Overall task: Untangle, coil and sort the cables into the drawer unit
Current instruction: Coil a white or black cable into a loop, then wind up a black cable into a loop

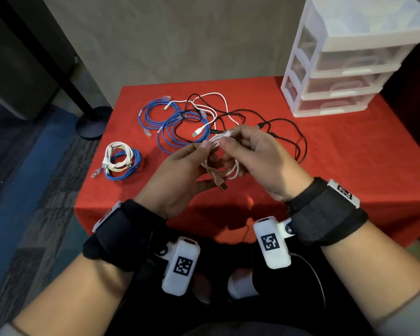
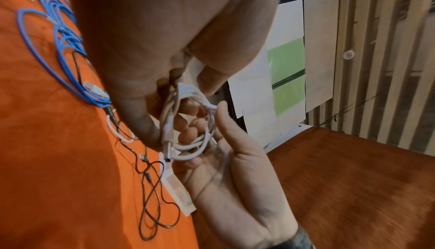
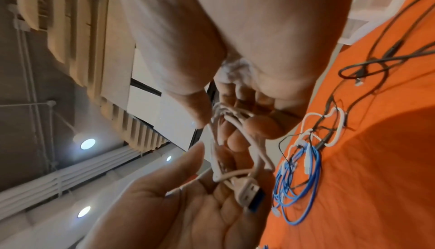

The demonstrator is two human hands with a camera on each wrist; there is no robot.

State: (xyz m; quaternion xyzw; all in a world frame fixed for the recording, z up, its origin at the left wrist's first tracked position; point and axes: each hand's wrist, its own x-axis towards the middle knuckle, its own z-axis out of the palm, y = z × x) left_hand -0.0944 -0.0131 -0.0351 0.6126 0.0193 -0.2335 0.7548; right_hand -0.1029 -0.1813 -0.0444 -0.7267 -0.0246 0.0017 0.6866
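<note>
A white USB cable (image 1: 231,172) hangs as a small coil above the red tablecloth (image 1: 349,166), held between both hands. My left hand (image 1: 203,151) pinches the coil's left side with thumb and fingers. At the top of the coil, my right hand (image 1: 229,141) pinches the wrapped strands beside a plug end. In the left wrist view the coil (image 2: 168,130) hangs under my left hand (image 2: 179,100). Its USB plug (image 3: 246,188) lies over my left palm in the right wrist view. The white drawer unit (image 1: 340,78) stands at the table's back right, its drawers closed.
Behind my hands on the cloth lies a tangle: two loosely coiled blue network cables (image 1: 160,115), a white cable (image 1: 211,110) and a black cable (image 1: 284,132). A coiled white cable and a coiled blue one (image 1: 120,163) lie together at the left edge. A stand base (image 1: 92,122) sits on the floor.
</note>
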